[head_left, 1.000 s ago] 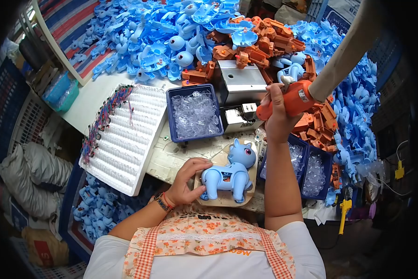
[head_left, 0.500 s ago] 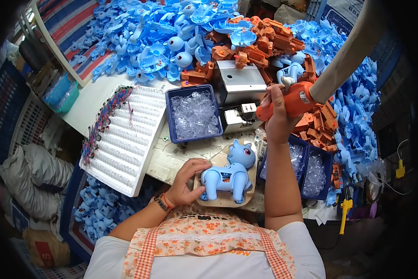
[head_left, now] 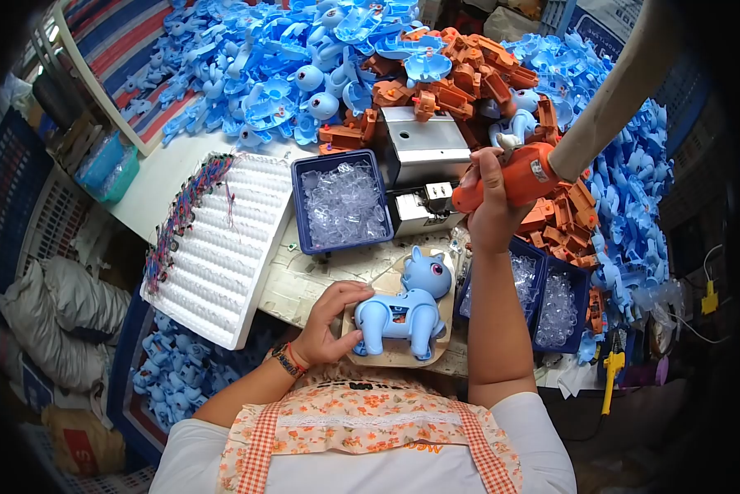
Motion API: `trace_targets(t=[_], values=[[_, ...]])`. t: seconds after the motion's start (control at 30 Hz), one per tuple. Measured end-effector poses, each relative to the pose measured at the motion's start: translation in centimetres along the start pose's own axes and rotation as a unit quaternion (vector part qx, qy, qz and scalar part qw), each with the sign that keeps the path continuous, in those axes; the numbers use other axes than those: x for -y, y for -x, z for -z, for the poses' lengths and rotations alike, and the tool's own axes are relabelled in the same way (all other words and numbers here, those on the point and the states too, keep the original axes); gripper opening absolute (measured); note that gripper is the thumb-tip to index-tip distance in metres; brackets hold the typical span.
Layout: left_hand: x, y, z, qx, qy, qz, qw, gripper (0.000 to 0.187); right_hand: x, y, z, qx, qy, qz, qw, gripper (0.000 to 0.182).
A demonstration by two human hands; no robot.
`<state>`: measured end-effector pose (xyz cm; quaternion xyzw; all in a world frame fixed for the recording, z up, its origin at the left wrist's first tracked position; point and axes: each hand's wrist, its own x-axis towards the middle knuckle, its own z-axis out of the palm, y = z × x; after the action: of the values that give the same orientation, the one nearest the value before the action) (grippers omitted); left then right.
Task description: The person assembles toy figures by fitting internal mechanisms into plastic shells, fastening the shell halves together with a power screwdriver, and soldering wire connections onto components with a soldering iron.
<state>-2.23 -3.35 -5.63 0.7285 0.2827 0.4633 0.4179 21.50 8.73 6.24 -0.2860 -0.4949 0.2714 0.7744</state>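
Observation:
A light blue plastic toy pony (head_left: 401,319) lies on its side on a wooden board (head_left: 441,361) in front of me. Through a gap in its body, inner parts show. My left hand (head_left: 330,323) holds the toy's rear end, thumb and fingers curved around it. Raised to the right, my right hand (head_left: 498,206) grips an orange-red handheld power tool (head_left: 528,176), fingers wrapped round its body. A thick beige sleeve (head_left: 613,95) runs from the tool toward the upper right. The tool's tip is apart from the toy.
Blue bins (head_left: 302,214) hold clear plastic pieces. A white ridged tray (head_left: 222,247) with wired parts lies at left. Blue shells (head_left: 263,82) and orange-brown boxes (head_left: 460,78) are heaped behind a metal box (head_left: 428,140). More blue parts (head_left: 168,370) fill a lower-left crate.

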Motion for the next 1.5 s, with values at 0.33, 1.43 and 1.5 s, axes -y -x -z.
trace_targets(t=[0.33, 1.43, 1.5], values=[[0.0, 0.0, 0.0, -0.001, -0.002, -0.001, 1.000, 0.055, 1.0, -0.7, 0.3, -0.016, -0.021, -0.009, 1.000, 0.014], [-0.1, 0.1, -0.1, -0.004, 0.001, 0.010, 1.000, 0.055, 1.1, -0.4, -0.4, 0.021, -0.003, -0.066, 0.998, 0.015], [-0.1, 0.1, 0.0, -0.001, -0.001, 0.010, 1.000, 0.055, 1.8, -0.8, -0.6, 0.060, 0.058, -0.127, 0.988, 0.017]])
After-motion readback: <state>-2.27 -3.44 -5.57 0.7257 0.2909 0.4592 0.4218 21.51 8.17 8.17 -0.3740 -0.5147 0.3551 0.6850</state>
